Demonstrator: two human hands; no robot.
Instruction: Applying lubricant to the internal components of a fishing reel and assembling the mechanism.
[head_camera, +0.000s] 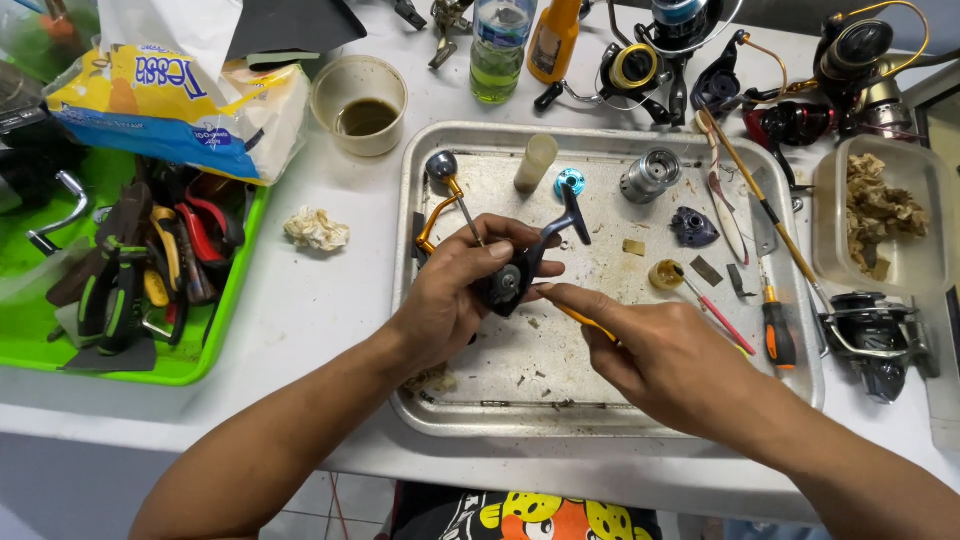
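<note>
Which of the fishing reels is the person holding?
The dark reel body with the gold handle, gripped in the left hand over the metal tray. The other reels lie untouched around it.

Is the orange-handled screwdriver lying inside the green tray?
No, the orange-handled screwdriver lies at the right side of the metal tray, while the green tray at the left holds pliers.

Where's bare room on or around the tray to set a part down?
Free: bare white table between green tray and metal tray, past the crumpled tissue; tray floor below left hand and right hand. Crowded: tray's right side, reels behind.
</note>
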